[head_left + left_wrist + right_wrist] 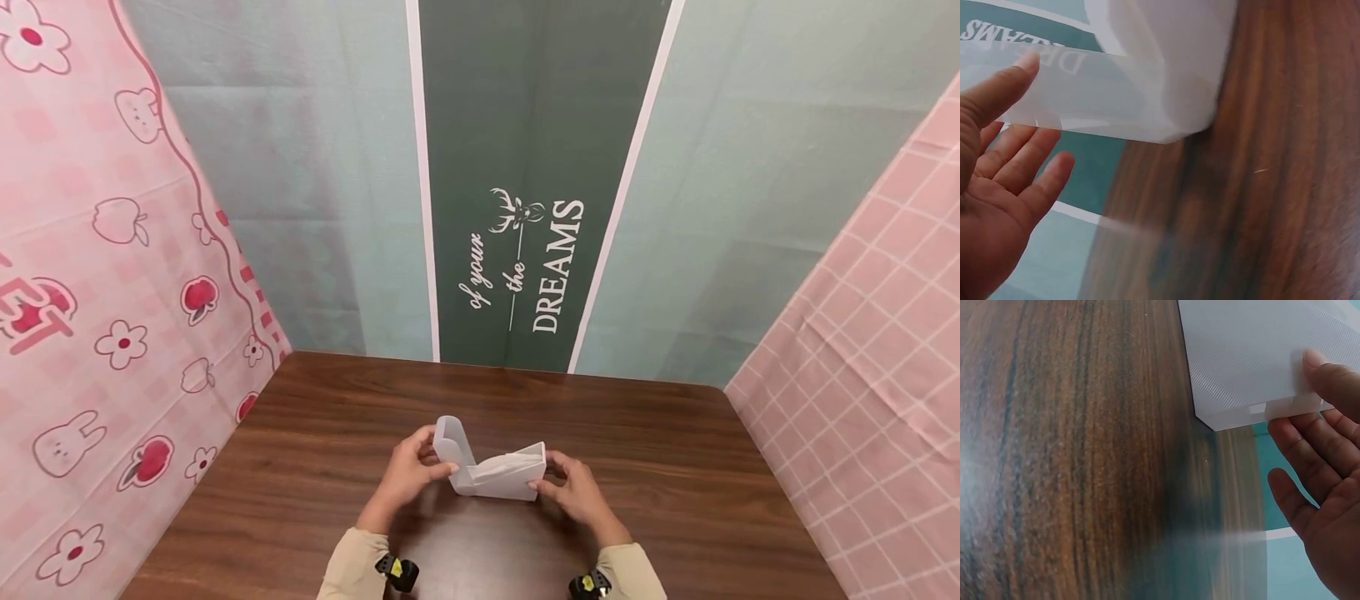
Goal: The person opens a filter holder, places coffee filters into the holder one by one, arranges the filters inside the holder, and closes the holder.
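Observation:
A white plastic case (pixel 510 486) stands on the table with its translucent lid (pixel 450 442) swung up at the left end. Something white and thin (pixel 495 465), perhaps sheets, shows in its slanted mouth; its kind cannot be made out. My left hand (pixel 408 471) pinches the lid, thumb on the near face and fingers behind, as the left wrist view also shows across the clear lid (pixel 1091 94). At the opposite end, my right hand (pixel 577 492) grips the case between thumb and fingers. In the right wrist view, fine ribbing covers the case wall (pixel 1247 356).
The brown wood-grain table (pixel 337 417) runs back to a green and pale blue cloth (pixel 517 125) with white lettering. Pink patterned cloths hang at the left (pixel 112 275) and right (pixel 862 350). Black bands (pixel 397 573) sit on both wrists.

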Demonstrator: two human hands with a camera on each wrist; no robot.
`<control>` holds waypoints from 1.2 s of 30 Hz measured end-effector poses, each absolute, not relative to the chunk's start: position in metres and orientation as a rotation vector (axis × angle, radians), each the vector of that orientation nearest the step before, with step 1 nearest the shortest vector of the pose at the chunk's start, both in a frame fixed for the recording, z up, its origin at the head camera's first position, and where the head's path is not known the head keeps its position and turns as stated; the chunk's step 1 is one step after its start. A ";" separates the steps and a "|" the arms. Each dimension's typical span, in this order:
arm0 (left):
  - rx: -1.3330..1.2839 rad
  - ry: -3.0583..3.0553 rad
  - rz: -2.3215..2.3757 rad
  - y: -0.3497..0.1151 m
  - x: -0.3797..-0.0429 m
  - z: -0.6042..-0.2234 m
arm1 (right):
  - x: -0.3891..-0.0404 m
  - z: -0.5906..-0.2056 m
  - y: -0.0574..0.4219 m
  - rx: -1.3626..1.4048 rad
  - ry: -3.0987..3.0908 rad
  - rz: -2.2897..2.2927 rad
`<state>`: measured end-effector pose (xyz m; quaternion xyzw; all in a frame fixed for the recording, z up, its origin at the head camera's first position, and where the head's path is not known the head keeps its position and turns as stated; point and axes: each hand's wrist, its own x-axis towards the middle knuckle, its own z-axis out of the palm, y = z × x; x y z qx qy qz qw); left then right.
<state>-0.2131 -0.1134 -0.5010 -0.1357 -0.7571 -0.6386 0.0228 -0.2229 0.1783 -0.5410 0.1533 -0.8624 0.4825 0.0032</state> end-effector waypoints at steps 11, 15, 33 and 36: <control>-0.549 -2.411 -1.900 -0.094 -0.226 -0.537 | -0.223 -0.546 0.178 0.483 -2.722 1.499; -0.583 -2.456 -1.752 -0.085 -0.225 -0.533 | -0.223 -0.547 0.177 0.505 -2.719 1.505; -0.657 -2.539 -1.381 -0.068 -0.230 -0.529 | -0.225 -0.550 0.173 0.516 -2.679 1.485; -0.673 -2.566 -1.298 -0.065 -0.232 -0.528 | -0.226 -0.550 0.172 0.506 -2.682 1.489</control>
